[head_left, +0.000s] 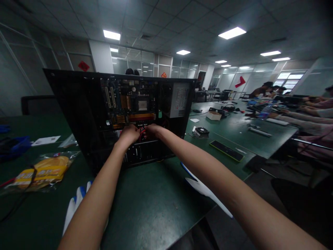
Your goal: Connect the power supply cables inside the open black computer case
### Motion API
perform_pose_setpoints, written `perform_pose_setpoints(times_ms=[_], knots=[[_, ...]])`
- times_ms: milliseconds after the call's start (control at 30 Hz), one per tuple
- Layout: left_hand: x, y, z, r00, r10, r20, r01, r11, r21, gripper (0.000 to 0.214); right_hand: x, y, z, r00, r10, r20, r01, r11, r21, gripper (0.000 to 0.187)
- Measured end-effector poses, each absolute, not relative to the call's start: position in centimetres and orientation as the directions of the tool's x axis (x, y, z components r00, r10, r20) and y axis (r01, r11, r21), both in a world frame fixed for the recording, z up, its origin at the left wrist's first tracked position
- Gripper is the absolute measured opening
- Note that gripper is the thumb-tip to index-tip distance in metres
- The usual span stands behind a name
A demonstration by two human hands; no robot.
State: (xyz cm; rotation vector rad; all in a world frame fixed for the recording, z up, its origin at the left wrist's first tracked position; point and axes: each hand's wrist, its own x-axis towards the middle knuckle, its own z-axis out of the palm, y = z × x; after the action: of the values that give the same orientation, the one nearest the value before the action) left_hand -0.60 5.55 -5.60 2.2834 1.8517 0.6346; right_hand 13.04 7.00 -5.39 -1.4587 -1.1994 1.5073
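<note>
Head view: two bare hands at the wires inside an open computer case

Nearest, a white-and-blue glove (pixel 74 205) lies half hidden under the left forearm; a second glove (pixel 201 187) is partly covered by the right one. Both lie on the green table (pixel 145 205). To the left, a clear plastic bag (pixel 47 170) holds something yellow and tan, its label unreadable, with a dark cable crossing over it.

Just beyond, the computer case (pixel 78 100) stands on the table with its open side towards the person. It contains a motherboard (pixel 143 105) and, at upper right, a power supply (pixel 179 100); its lower bays are too dark to make out. The left hand (pixel 131 133) and right hand (pixel 154 130) meet low inside, near the red wires (pixel 142 132). Fingers on both are bent and bunched close; their tips are partly hidden, so I cannot tell whether they pinch the wires.

Right of the case lie a black strip (pixel 226 150) with a yellow-green edge and, farther back, a cooling fan (pixel 201 132). Beyond them sits a small carton (pixel 213 116); whether the dark item at its top is inside or behind is unclear. Farthest, co-workers (pixel 262 91) are blurred, some cut off at the right edge.
</note>
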Motion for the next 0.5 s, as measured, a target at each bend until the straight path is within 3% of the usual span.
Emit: perform_pose_setpoints(times_ms=[267,500], knots=[[-0.89,6.12,-5.85,0.134,0.962,0.24,0.906,-0.217,0.364,0.033,12.64,6.31,-5.15,-0.062,0.958,-0.28,0.166,-0.267,-0.949,0.022],[-0.68,5.7,-5.49,0.183,0.947,0.263,0.929,-0.254,0.269,0.034,12.65,6.55,-4.67,-0.081,0.956,-0.283,0.216,-0.26,-0.941,0.022]])
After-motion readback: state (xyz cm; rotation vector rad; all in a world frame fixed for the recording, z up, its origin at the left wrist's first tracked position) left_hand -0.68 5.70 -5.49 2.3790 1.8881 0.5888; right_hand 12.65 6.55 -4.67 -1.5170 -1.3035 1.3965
